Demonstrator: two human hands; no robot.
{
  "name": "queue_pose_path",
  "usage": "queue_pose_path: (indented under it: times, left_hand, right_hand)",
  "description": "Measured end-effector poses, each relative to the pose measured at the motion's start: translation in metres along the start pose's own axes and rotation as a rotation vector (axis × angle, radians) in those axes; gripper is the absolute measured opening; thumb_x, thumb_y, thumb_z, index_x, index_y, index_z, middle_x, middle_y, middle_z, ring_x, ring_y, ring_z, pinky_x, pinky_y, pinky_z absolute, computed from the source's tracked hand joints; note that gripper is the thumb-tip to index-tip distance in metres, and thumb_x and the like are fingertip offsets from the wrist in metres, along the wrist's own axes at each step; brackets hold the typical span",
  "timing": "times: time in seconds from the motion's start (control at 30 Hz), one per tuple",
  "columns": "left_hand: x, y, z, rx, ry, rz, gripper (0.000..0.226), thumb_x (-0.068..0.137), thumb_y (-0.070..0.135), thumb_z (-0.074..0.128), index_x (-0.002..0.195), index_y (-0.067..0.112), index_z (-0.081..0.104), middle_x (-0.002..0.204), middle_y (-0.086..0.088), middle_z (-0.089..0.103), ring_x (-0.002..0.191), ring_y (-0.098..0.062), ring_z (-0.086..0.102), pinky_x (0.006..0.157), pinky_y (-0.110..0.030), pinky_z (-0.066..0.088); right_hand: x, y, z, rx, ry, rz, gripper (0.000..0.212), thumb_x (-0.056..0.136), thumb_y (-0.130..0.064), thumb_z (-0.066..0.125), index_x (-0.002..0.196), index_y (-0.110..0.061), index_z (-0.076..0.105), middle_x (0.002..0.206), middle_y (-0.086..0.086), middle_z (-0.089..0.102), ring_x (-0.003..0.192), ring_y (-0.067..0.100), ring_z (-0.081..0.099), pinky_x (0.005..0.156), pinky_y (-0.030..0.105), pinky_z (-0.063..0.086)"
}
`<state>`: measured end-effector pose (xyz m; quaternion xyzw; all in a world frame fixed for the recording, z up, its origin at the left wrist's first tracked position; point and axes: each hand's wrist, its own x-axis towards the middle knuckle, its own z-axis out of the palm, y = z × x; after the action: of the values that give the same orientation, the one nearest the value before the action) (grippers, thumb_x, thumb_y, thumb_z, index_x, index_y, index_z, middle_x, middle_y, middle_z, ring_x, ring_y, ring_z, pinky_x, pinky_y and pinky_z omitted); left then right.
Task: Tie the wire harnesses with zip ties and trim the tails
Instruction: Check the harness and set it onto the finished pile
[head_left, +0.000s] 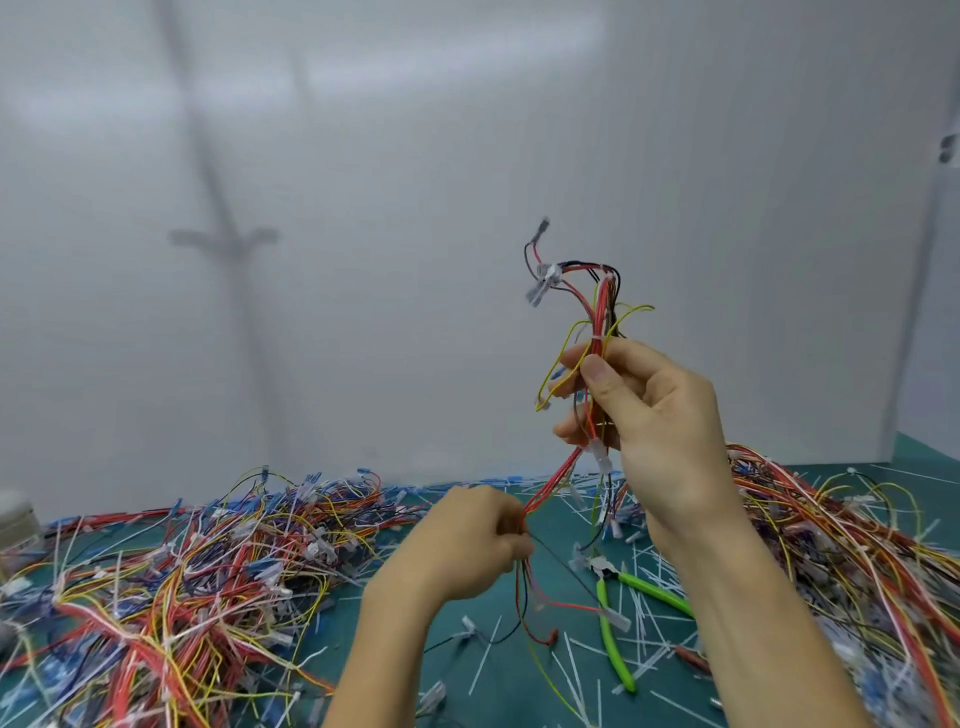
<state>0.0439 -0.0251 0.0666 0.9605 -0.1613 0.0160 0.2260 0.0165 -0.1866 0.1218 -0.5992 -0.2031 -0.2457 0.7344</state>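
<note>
The wire harness (601, 304) stands nearly upright above the counter (511, 691). Its long axis runs from the raised right hand (649, 410), whose grip is closed round the bundle beside a white zip tie (597, 340), down to the left hand (467, 540), which pinches the lower strands. Green-handled cutters (610, 644) lie on the counter nearer the left hand. The tie's tail is too blurred to judge.
</note>
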Motion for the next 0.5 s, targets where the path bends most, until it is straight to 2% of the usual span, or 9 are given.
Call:
queue_pose_path:
  times: [0.1,0.2,0.33,0.43,0.5]
  left_hand:
    - [0.011,0.005,0.019,-0.066,0.132,0.061,0.011,0.093,0.018,0.056,0.087,0.011,0.061,0.084,-0.004,0.072,0.083,-0.022,0.067,0.080,-0.042,0.053]
    - [0.016,0.009,0.034,-0.368,0.191,0.102,0.013,0.096,0.015,0.056,0.087,0.007,0.059,0.078,-0.004,0.073,0.073,-0.016,0.071,0.077,-0.042,0.057]
    - [0.020,0.012,0.053,-0.630,0.300,0.116,0.013,0.096,0.015,0.060,0.085,0.008,0.060,0.072,-0.008,0.071,0.069,-0.022,0.072,0.069,-0.032,0.060]
    - [0.020,0.016,0.063,-0.612,0.308,0.151,0.013,0.096,0.019,0.061,0.089,0.014,0.072,0.068,0.003,0.070,0.068,-0.013,0.069,0.070,-0.026,0.055]
    - [0.018,0.023,0.068,-0.489,0.329,0.206,0.016,0.098,0.021,0.058,0.096,0.019,0.074,0.079,0.007,0.072,0.075,-0.007,0.067,0.077,-0.027,0.053]
  right_hand:
    - [0.001,-0.001,-0.002,0.036,0.008,-0.032,0.023,0.101,-0.008,0.049,0.093,-0.015,0.069,0.067,-0.003,0.067,0.049,0.010,0.051,0.051,0.021,0.050]
    - [0.002,0.000,-0.010,0.072,0.032,-0.027,0.022,0.102,-0.008,0.048,0.096,-0.014,0.068,0.068,-0.004,0.064,0.048,0.009,0.045,0.049,0.021,0.046]
    - [0.007,0.001,-0.026,0.057,0.035,0.011,0.026,0.103,-0.008,0.046,0.095,-0.019,0.069,0.067,-0.008,0.062,0.047,0.010,0.042,0.048,0.023,0.039]
    - [0.014,-0.003,-0.040,0.037,0.030,0.022,0.029,0.103,-0.006,0.045,0.094,-0.018,0.069,0.066,-0.007,0.060,0.046,0.009,0.038,0.046,0.023,0.033]
    - [0.019,-0.007,-0.051,0.034,0.005,0.025,0.029,0.104,-0.007,0.044,0.096,-0.017,0.069,0.068,-0.008,0.060,0.047,0.009,0.037,0.044,0.019,0.029]
